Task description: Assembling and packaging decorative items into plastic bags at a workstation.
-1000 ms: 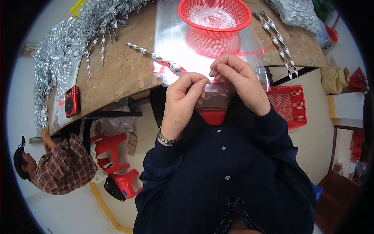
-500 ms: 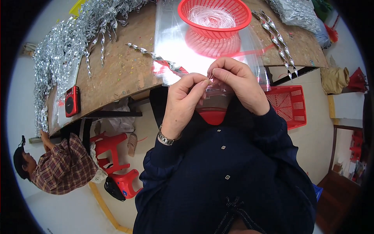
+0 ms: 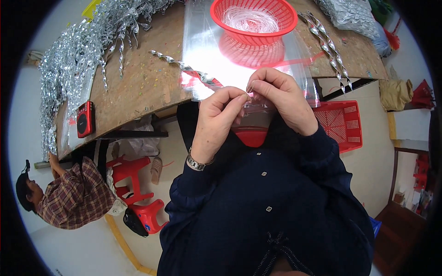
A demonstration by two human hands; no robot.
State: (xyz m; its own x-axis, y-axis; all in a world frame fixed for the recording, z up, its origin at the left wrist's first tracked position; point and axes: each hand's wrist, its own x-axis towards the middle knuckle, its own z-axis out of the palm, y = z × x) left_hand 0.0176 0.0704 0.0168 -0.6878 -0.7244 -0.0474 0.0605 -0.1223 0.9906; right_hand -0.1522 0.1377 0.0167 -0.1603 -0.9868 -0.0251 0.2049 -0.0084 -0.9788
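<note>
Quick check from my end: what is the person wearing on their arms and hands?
Both hands, left hand and right hand, are bare, with no gloves. Long dark navy sleeves reach the wrists. A silver metal-link wristwatch sits on the left wrist.

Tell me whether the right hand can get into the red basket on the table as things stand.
Probably yes, once free. The red basket stands open-topped just beyond the right hand, with only flat clear plastic sheet between. But the hand is now pinched with the left hand on a small pink piece.

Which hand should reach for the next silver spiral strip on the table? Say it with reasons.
Probably left. The left hand sits nearer the silver spiral strip lying just ahead of it; the right hand is farther off, and both are pinching a thin thread.
</note>
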